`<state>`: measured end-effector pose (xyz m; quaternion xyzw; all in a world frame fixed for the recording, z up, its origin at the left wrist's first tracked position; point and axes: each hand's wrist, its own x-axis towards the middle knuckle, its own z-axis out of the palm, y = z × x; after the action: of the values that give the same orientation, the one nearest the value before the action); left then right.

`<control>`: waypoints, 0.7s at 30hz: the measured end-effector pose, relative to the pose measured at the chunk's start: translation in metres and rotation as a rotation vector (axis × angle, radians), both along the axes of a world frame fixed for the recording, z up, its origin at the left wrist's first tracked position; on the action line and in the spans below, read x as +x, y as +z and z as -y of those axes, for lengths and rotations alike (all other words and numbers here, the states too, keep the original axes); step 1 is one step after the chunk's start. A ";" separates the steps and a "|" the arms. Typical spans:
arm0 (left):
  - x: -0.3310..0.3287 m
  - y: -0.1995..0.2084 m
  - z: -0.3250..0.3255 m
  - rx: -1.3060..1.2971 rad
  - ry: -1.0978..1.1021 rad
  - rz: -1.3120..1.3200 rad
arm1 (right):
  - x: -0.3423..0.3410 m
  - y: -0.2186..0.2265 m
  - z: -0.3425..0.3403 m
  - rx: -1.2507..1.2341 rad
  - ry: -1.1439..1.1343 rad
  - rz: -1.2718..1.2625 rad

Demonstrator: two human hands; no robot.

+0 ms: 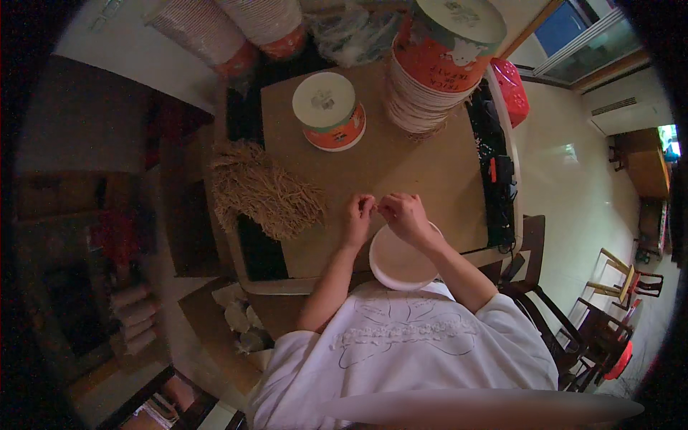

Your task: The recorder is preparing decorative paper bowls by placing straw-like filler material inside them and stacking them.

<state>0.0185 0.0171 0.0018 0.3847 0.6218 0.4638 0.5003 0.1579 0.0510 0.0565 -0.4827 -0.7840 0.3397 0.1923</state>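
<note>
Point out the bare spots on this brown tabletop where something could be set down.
Bare tabletop lies between the lidded tub, the stack of bowls and the hands, left hand and right hand. A smaller patch sits right of the right hand, before the dark strip. Crowded: the straw-like pile on the left, the white bowl at the near edge.

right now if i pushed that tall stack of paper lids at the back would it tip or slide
The stack of lids is tall, with an upturned paper bowl on top, so it looks top-heavy and apt to topple. Thin paper is probably light. Its ragged edges suggest layers may shear apart.
</note>
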 end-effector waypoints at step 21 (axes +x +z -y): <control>0.021 -0.042 -0.026 0.089 -0.167 0.011 | 0.035 -0.029 -0.045 -1.053 -0.192 -0.185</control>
<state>0.0394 0.0434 -0.0401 0.4544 0.5636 0.4498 0.5230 0.1928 0.0962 0.0271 -0.5513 -0.4402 0.7084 0.0229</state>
